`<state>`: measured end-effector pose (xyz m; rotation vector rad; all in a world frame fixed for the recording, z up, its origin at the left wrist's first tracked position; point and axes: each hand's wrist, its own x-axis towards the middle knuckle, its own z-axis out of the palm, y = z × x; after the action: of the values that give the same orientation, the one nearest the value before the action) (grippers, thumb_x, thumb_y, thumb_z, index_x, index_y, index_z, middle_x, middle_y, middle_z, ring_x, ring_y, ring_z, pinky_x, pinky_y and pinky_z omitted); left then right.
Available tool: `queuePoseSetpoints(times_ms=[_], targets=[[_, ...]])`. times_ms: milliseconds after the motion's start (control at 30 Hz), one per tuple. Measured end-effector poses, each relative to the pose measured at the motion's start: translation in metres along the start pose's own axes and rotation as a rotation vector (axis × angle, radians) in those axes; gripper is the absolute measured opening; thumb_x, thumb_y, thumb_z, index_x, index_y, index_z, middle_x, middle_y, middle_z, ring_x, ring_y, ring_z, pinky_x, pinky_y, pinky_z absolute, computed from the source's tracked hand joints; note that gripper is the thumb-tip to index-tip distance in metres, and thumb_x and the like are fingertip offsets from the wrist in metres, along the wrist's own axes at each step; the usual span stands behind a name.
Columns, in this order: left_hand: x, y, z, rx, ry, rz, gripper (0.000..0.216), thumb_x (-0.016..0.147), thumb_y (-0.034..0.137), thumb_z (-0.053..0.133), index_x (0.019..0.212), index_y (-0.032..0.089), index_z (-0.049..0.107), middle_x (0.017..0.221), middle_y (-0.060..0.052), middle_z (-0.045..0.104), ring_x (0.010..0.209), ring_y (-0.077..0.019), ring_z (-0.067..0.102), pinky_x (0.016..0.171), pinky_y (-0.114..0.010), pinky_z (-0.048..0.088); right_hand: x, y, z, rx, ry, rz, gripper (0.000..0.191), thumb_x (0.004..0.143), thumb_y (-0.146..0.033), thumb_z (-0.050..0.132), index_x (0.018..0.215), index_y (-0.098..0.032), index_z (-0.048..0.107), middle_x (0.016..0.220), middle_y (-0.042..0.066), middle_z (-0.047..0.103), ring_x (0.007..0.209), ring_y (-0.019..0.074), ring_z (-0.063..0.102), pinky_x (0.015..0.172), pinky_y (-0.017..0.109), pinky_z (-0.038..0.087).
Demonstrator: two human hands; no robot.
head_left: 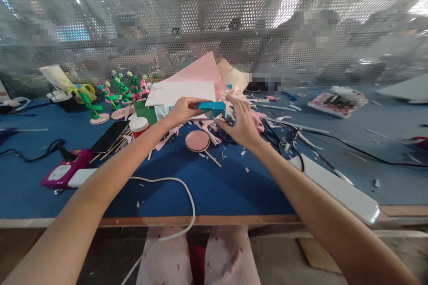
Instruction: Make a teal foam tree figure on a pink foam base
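Observation:
My left hand (183,110) is stretched out over the blue table (214,187) and pinches a teal foam piece (211,106) at its left end. My right hand (240,121) hovers just right of that piece, fingers curled near its right end and over pink scraps; what they hold, if anything, is hidden. A round pink foam disc (197,140) lies on the table just below both hands. Behind the hands sit a white sheet (182,92) and a pink sheet (200,72).
Green and pink foam flowers (115,95) stand at the back left. A red-and-white cup (139,126), a black phone (109,137), a purple device (65,171), a white cable (180,196), black cables (327,138) and a white strip (337,187) lie around. A perforated mesh screen stands behind.

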<state>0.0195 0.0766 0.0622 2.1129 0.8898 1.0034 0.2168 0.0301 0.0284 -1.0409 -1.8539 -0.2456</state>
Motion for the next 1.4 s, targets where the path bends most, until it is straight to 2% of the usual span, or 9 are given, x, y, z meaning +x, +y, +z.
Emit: queuePoseSetpoints(times_ms=[233, 400, 500, 600, 700, 833, 967, 1067, 1400], targets=[[-0.005, 0.013, 0.004, 0.217, 0.027, -0.016, 0.031, 0.073, 0.01, 0.059, 0.103, 0.013, 0.066, 0.093, -0.009, 0.07, 0.078, -0.0146, 0.065, 0.074, -0.026, 0.05, -0.001, 0.005, 0.005, 0.184, -0.015, 0.298, 0.031, 0.075, -0.018, 0.05, 0.102, -0.016, 0.065, 0.095, 0.008, 0.07, 0.085, 0.0227, 0.064, 0.08, 0.039, 0.049], [-0.003, -0.004, -0.01, 0.543, 0.136, -0.059, 0.027, 0.07, 0.004, 0.054, 0.091, 0.013, 0.069, 0.088, -0.011, 0.071, 0.087, -0.0206, 0.065, 0.086, -0.035, 0.047, 0.003, 0.008, 0.009, 0.691, 0.037, 0.635, 0.018, 0.069, -0.012, 0.053, 0.078, -0.015, 0.068, 0.065, 0.001, 0.068, 0.065, 0.0176, 0.066, 0.066, 0.032, 0.055], [-0.002, -0.008, -0.013, 0.588, 0.214, -0.049, 0.043, 0.066, 0.0, 0.05, 0.104, 0.015, 0.065, 0.11, -0.011, 0.065, 0.111, -0.0237, 0.055, 0.101, -0.041, 0.037, 0.005, 0.004, 0.009, 0.883, 0.075, 0.835, 0.007, 0.067, -0.013, 0.06, 0.071, -0.015, 0.066, 0.056, -0.001, 0.064, 0.052, 0.0153, 0.063, 0.055, 0.029, 0.055], [-0.001, 0.002, -0.008, 0.309, 0.039, -0.068, 0.057, 0.064, -0.001, 0.049, 0.12, 0.012, 0.054, 0.131, -0.012, 0.051, 0.122, -0.0234, 0.046, 0.101, -0.037, 0.039, 0.007, -0.002, 0.006, 0.923, 0.064, 0.982, 0.006, 0.069, -0.019, 0.064, 0.066, -0.015, 0.064, 0.05, 0.0, 0.062, 0.043, 0.0138, 0.06, 0.045, 0.026, 0.053], [-0.003, 0.016, 0.003, -0.047, -0.139, -0.13, 0.052, 0.075, 0.014, 0.05, 0.126, 0.013, 0.046, 0.132, -0.015, 0.049, 0.112, -0.0227, 0.055, 0.087, -0.033, 0.049, 0.007, -0.011, 0.004, 0.929, 0.016, 1.007, 0.011, 0.071, -0.021, 0.065, 0.063, -0.015, 0.063, 0.048, 0.0, 0.061, 0.039, 0.0125, 0.057, 0.04, 0.023, 0.051], [-0.007, 0.022, 0.016, -0.039, -0.065, -0.141, 0.033, 0.068, 0.02, 0.066, 0.099, 0.009, 0.065, 0.095, -0.013, 0.069, 0.08, -0.0189, 0.066, 0.071, -0.03, 0.053, 0.005, -0.019, 0.003, 0.875, -0.046, 0.986, 0.016, 0.07, -0.025, 0.067, 0.058, -0.015, 0.061, 0.048, 0.0, 0.061, 0.034, 0.01, 0.053, 0.034, 0.02, 0.046], [-0.008, 0.019, 0.016, -0.123, 0.026, -0.247, 0.01, 0.073, 0.017, 0.063, 0.076, 0.009, 0.069, 0.062, -0.005, 0.068, 0.058, -0.0125, 0.065, 0.059, -0.023, 0.053, 0.003, -0.017, 0.002, 0.774, -0.045, 0.908, 0.03, 0.067, -0.039, 0.068, 0.054, -0.014, 0.059, 0.041, -0.001, 0.058, 0.023, 0.0059, 0.039, 0.021, 0.017, 0.028], [-0.005, 0.018, 0.006, -0.203, 0.1, -0.275, 0.013, 0.073, 0.02, 0.065, 0.078, 0.009, 0.068, 0.059, -0.004, 0.067, 0.055, -0.0113, 0.065, 0.057, -0.021, 0.054, 0.004, -0.012, 0.001, 0.747, 0.004, 0.845, 0.038, 0.068, -0.048, 0.065, 0.053, -0.014, 0.057, 0.034, -0.004, 0.049, 0.02, 0.003, 0.03, 0.02, 0.016, 0.017], [0.0, 0.007, -0.02, -0.162, 0.306, -0.186, 0.02, 0.071, 0.031, 0.068, 0.071, 0.012, 0.062, 0.066, -0.006, 0.066, 0.062, -0.015, 0.066, 0.058, -0.027, 0.053, 0.004, 0.002, 0.002, 0.74, 0.051, 0.833, 0.041, 0.08, -0.05, 0.051, 0.058, -0.016, 0.053, 0.032, -0.006, 0.042, 0.019, 0.0032, 0.028, 0.021, 0.016, 0.017]])
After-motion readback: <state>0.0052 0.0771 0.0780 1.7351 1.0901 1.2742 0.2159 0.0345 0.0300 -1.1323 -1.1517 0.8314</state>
